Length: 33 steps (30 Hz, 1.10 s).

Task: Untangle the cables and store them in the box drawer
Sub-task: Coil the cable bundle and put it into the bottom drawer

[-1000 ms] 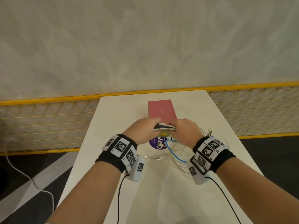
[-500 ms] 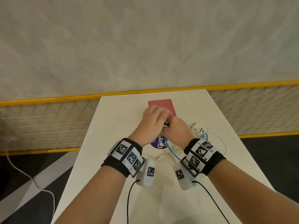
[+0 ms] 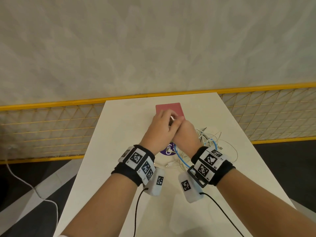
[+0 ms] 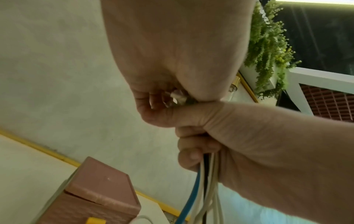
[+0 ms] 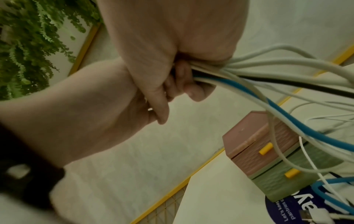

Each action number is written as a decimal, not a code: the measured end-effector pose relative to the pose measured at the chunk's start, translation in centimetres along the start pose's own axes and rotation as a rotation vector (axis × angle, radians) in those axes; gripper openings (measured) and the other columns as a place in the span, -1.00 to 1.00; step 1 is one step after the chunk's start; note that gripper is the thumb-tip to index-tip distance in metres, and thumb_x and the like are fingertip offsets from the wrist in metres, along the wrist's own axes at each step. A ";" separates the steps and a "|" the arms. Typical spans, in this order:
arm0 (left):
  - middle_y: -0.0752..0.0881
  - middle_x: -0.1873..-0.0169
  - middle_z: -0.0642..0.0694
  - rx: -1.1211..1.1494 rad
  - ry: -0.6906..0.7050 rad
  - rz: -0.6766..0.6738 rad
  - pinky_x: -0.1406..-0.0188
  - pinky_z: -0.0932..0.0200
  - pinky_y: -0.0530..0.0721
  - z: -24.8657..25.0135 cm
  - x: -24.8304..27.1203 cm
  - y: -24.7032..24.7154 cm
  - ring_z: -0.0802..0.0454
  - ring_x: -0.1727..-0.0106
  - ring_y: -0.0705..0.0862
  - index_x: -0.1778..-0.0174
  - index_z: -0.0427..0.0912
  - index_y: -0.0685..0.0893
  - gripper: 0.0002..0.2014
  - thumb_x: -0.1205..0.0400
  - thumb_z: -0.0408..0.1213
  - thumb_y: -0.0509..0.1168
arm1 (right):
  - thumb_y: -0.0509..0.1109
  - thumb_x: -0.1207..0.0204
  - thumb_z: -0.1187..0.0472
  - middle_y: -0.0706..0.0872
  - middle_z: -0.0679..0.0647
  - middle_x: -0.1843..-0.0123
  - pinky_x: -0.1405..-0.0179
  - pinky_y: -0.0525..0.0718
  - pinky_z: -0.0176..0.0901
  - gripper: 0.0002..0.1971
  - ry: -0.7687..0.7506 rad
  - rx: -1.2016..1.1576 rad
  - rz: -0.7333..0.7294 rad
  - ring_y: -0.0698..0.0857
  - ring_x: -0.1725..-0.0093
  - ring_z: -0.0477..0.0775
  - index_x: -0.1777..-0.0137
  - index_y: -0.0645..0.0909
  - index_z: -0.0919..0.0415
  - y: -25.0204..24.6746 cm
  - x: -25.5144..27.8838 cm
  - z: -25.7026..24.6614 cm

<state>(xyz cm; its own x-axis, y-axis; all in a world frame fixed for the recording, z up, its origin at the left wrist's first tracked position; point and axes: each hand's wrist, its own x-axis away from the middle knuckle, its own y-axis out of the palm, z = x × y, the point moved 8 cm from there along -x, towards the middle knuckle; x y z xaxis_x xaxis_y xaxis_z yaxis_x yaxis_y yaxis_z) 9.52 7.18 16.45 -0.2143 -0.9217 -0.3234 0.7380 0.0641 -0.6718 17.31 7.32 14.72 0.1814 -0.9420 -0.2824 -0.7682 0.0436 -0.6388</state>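
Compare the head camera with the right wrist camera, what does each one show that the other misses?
Only the head view shows the whole white table, the loose cable tangle lying right of the hands, and the white plug tip at the left hand.

Only the right wrist view shows the box's front: a pink drawer over a green one, each with a yellow handle, both looking closed, and the right hand gripping a cable bundle.

Both show the box, blue cable, purple sticker.

Head view above, wrist views perhaps upward, close.
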 end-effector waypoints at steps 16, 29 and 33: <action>0.61 0.33 -0.05 0.183 -0.236 0.259 0.35 0.37 0.46 -4.3 -0.1 -2.9 0.06 0.32 0.55 0.10 -0.24 0.62 -0.82 -0.72 -0.27 0.16 | 0.26 -0.66 0.09 0.51 -0.14 0.42 0.44 0.43 -0.33 -0.78 -0.087 -0.036 -0.406 0.49 0.49 -0.20 0.20 0.50 0.14 1.2 0.6 0.9; 0.68 -0.14 0.13 0.016 0.068 -0.356 -0.20 0.13 0.61 -0.4 2.9 2.2 0.17 -0.13 0.66 -0.48 0.21 0.33 -0.31 -0.45 0.29 0.35 | 0.17 -0.64 0.12 0.73 0.09 0.13 0.23 0.68 0.07 -0.79 -0.375 0.355 -0.643 0.70 0.25 0.11 -0.03 0.60 0.18 1.5 1.3 0.5; 0.71 0.13 0.19 -0.028 0.017 -0.382 0.12 0.27 0.60 -1.6 3.0 2.8 0.19 0.11 0.67 -0.38 0.10 0.47 -0.43 -0.48 0.14 0.44 | 0.18 -0.66 -0.02 0.76 -0.04 0.13 0.12 0.66 -0.13 -0.73 -0.280 0.262 -0.676 0.69 0.19 -0.02 -0.07 0.70 0.01 0.1 1.0 0.8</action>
<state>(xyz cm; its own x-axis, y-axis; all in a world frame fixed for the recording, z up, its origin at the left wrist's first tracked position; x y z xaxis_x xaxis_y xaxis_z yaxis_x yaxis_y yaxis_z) 9.87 5.18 12.51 -0.4810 -0.8749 -0.0570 0.5853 -0.2720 -0.7638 17.96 6.63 13.78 0.7344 -0.6739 0.0809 -0.2713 -0.4007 -0.8751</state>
